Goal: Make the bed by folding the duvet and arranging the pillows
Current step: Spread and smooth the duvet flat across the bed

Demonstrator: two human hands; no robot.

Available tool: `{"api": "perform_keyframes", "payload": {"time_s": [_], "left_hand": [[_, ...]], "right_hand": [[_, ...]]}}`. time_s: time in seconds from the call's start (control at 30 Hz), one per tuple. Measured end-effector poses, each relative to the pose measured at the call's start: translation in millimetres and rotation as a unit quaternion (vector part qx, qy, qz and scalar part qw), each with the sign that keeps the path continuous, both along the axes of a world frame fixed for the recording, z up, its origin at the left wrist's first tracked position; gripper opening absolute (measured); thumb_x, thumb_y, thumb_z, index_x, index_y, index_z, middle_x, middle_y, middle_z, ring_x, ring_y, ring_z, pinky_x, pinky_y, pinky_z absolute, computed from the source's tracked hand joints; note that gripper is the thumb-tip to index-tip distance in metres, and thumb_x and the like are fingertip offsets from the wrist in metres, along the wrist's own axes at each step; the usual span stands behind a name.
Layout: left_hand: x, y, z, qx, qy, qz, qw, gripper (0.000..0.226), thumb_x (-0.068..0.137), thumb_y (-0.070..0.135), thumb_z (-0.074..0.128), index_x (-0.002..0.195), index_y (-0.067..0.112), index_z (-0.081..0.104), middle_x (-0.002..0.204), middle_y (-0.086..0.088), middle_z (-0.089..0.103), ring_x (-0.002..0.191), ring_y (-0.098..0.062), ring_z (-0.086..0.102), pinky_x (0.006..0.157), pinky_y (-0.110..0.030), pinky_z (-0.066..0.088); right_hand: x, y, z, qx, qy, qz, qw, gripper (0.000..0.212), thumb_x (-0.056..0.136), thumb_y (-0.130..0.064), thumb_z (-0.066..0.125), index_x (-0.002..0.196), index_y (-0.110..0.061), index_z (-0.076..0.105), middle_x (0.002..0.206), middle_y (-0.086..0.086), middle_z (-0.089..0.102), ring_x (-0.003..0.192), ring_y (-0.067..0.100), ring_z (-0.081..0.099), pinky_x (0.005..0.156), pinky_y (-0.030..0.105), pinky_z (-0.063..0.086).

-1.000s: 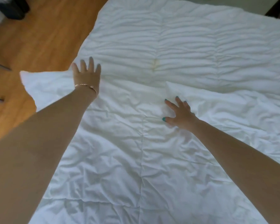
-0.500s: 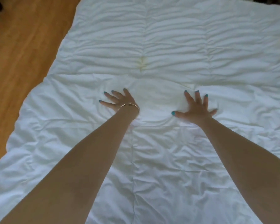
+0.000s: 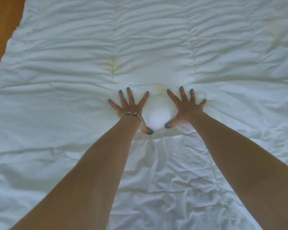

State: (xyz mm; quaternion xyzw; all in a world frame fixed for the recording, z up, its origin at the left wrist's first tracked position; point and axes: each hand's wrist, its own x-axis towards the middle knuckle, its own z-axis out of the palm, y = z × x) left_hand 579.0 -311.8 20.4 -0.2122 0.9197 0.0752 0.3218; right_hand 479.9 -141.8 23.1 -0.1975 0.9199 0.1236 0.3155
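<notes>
Both hands lie flat with fingers spread, pressing down side by side: left hand (image 3: 131, 107), right hand (image 3: 185, 107). Between and all around them spreads one white duvet (image 3: 156, 47), puffed up between the thumbs. Both arms reach straight forward. Wooden floor (image 3: 0, 30) shows far left.

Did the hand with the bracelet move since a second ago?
Yes. The left hand slid right across the white quilted duvet, from its left edge by the wooden floor to the yellowish stain beside the right hand.
</notes>
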Motion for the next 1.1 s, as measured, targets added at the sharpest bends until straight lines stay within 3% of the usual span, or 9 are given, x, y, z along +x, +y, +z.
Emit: {"api": "perform_keyframes", "payload": {"time_s": [0.2, 0.37, 0.5, 0.63, 0.73, 0.8, 0.87, 1.0, 1.1], "left_hand": [[5, 4, -13, -0.026, 0.058, 0.000, 0.998, 0.150, 0.035, 0.081, 0.074, 0.131, 0.054, -0.038, 0.149, -0.014, -0.040, 0.137, -0.042, -0.033, 0.096, -0.080, -0.008], [11, 26, -13, -0.079, 0.105, 0.025, 0.991, 0.141, 0.052, 0.073, 0.075, 0.139, 0.046, -0.032, 0.156, -0.014, -0.026, 0.140, -0.045, -0.025, 0.097, -0.080, -0.008], [12, 49, -1, -0.112, 0.108, 0.025, 0.988, 0.133, 0.071, 0.042, 0.078, 0.139, 0.038, -0.036, 0.159, -0.011, -0.019, 0.142, -0.043, -0.020, 0.098, -0.081, -0.003], [40, 107, 11, -0.053, 0.208, -0.021, 0.976, 0.101, 0.088, 0.009, 0.054, 0.148, 0.032, -0.024, 0.160, -0.006, -0.014, 0.146, -0.034, -0.014, 0.105, -0.075, 0.000], [111, 183, 2, 0.088, 0.222, 0.001, 0.971, 0.066, 0.098, 0.035, 0.037, 0.151, 0.039, -0.002, 0.162, -0.005, -0.004, 0.147, -0.031, -0.013, 0.107, -0.073, -0.002], [168, 223, -10, 0.093, 0.191, -0.023, 0.977, 0.067, 0.089, 0.065, 0.031, 0.150, 0.045, 0.010, 0.162, -0.007, -0.001, 0.147, -0.037, -0.008, 0.105, -0.074, -0.004], [192, 238, -18, 0.067, 0.156, -0.033, 0.985, 0.075, 0.080, 0.076, 0.032, 0.148, 0.048, 0.014, 0.162, -0.008, 0.000, 0.147, -0.038, -0.005, 0.103, -0.077, -0.001], [166, 233, -26, 0.010, 0.106, -0.055, 0.993, 0.077, 0.078, 0.083, 0.010, 0.139, 0.052, -0.026, 0.150, -0.004, -0.041, 0.136, -0.035, -0.038, 0.098, -0.077, -0.009], [159, 235, -25, -0.032, 0.062, -0.044, 0.997, 0.075, 0.078, 0.082, 0.001, 0.130, 0.049, -0.040, 0.144, -0.003, -0.049, 0.134, -0.034, -0.041, 0.099, -0.077, -0.007]], "right_hand": [[16, -2, -9, -0.004, 0.083, -0.011, 0.997, 0.134, 0.052, -0.081, 0.069, 0.135, -0.056, -0.034, 0.154, -0.002, -0.037, 0.143, 0.034, -0.029, 0.103, 0.077, 0.000], [49, -5, -15, -0.054, 0.183, -0.100, 0.977, 0.129, 0.064, -0.071, 0.069, 0.141, -0.047, -0.031, 0.152, 0.003, -0.039, 0.143, 0.033, -0.028, 0.105, 0.075, 0.001], [66, 17, -14, -0.103, 0.176, -0.186, 0.961, 0.128, 0.063, -0.081, 0.060, 0.139, -0.044, -0.036, 0.153, 0.004, -0.038, 0.144, 0.031, -0.027, 0.107, 0.071, -0.003], [113, 79, -20, -0.156, 0.179, -0.153, 0.959, 0.083, 0.085, -0.078, 0.020, 0.146, -0.044, -0.023, 0.159, -0.001, -0.025, 0.147, 0.026, -0.020, 0.114, 0.062, -0.005], [157, 142, -18, -0.128, 0.167, -0.150, 0.966, 0.073, 0.088, -0.074, 0.011, 0.147, -0.045, -0.020, 0.160, -0.001, -0.023, 0.147, 0.028, -0.019, 0.116, 0.056, -0.006], [179, 184, -13, -0.086, 0.159, -0.157, 0.971, 0.071, 0.086, -0.076, 0.008, 0.144, -0.050, -0.023, 0.159, -0.003, -0.025, 0.146, 0.030, -0.021, 0.116, 0.057, -0.008], [195, 221, -11, -0.051, 0.147, -0.160, 0.975, 0.070, 0.084, -0.079, 0.006, 0.141, -0.053, -0.026, 0.156, -0.005, -0.032, 0.144, 0.030, -0.026, 0.113, 0.060, -0.012], [225, 270, -15, -0.074, 0.166, -0.228, 0.957, 0.072, 0.083, -0.081, 0.018, 0.143, -0.058, -0.014, 0.159, -0.007, -0.025, 0.145, 0.032, -0.023, 0.111, 0.063, -0.013], [252, 289, -17, -0.116, 0.155, -0.187, 0.963, 0.072, 0.086, -0.073, 0.027, 0.151, -0.049, 0.005, 0.163, -0.001, 0.002, 0.148, 0.035, -0.001, 0.114, 0.061, 0.001]]}}
